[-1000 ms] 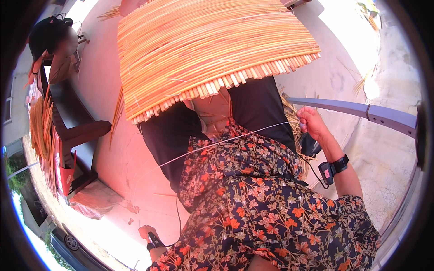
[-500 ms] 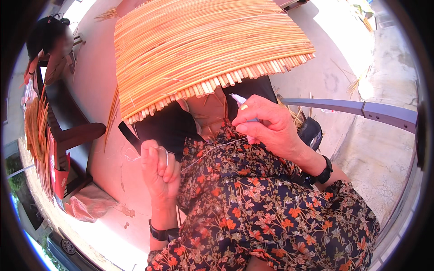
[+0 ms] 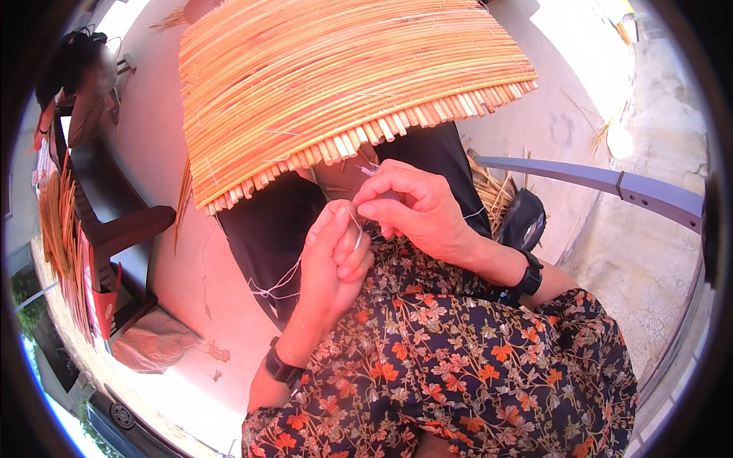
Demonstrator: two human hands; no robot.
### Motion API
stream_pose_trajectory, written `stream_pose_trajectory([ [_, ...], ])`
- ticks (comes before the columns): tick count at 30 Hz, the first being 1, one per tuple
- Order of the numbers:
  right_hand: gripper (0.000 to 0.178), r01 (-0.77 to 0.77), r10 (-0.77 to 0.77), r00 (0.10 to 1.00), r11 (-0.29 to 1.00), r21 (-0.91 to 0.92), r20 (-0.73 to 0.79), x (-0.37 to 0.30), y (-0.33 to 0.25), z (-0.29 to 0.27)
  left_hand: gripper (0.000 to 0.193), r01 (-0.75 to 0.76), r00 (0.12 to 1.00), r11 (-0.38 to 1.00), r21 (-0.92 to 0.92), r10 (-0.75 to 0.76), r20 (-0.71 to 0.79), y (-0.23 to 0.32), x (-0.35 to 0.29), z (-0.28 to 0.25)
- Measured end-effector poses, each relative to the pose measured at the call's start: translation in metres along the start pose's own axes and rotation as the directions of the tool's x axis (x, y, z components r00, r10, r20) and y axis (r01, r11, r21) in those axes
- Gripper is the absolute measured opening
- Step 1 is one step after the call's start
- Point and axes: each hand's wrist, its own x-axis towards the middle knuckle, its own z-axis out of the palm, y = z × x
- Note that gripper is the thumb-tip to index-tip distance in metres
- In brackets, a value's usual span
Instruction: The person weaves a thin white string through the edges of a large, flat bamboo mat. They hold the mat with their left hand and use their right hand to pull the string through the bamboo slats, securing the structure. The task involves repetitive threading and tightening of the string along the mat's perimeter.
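Note:
A mat of straw-coloured stalks (image 3: 343, 84) slopes over my knees, its row of cut ends toward me. Just below those ends my hands meet, fingertips nearly touching. My left hand (image 3: 336, 252) is closed on a white thread (image 3: 276, 291), which loops over its fingers and trails down to the left in a loose tangle. Pinched in my right hand (image 3: 420, 210) is a slim whitish tool (image 3: 369, 169); only its tip shows past the knuckles, so its kind is unclear.
A dark wooden bench (image 3: 126, 229) stands at the left with bundled stalks (image 3: 62, 244) beside it. Another person (image 3: 84, 76) is at the far left. A grey metal bar (image 3: 580, 174) crosses at the right, above more stalks (image 3: 492, 195) and a black bag (image 3: 523, 217).
My left hand has moved right and up, and my right hand left, bringing them together. The tool is now mostly hidden. The thread between the hands no longer stretches taut across my shirt.

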Motion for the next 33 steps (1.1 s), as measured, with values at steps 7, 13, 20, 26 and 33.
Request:
stream_pose_trajectory([
  [7, 0.019, 0.518, -0.449, 0.854, 0.702, -0.488, 0.262, 0.007, -0.001, -0.017, 0.011, 0.079, 0.997, 0.996, -0.030, -0.079, -0.008, 0.000, 0.002, 0.001],
  [13, 0.012, 0.395, -0.360, 0.916, 0.887, -0.238, 0.178, 0.007, -0.001, -0.022, 0.009, 0.121, 0.992, 0.952, 0.282, -0.124, -0.005, 0.006, 0.000, 0.007],
  [20, 0.017, -0.005, 0.102, 0.990, 0.726, 0.687, -0.100, -0.022, -0.011, -0.091, 0.017, 0.060, 0.990, 0.639, 0.767, 0.061, -0.128, 0.096, -0.064, -0.074],
  [26, 0.011, 0.336, 0.005, 0.780, 0.840, 0.426, -0.626, -0.036, 0.012, -0.175, 0.008, 0.179, 0.871, 0.720, 0.670, 0.200, -0.448, 0.164, -0.173, -0.196],
  [33, 0.013, 0.095, -0.246, 0.670, 0.964, -0.248, -0.700, -0.060, 0.019, -0.185, 0.011, 0.385, 0.625, 0.511, 0.768, 0.468, -0.625, 0.181, -0.246, -0.291],
])
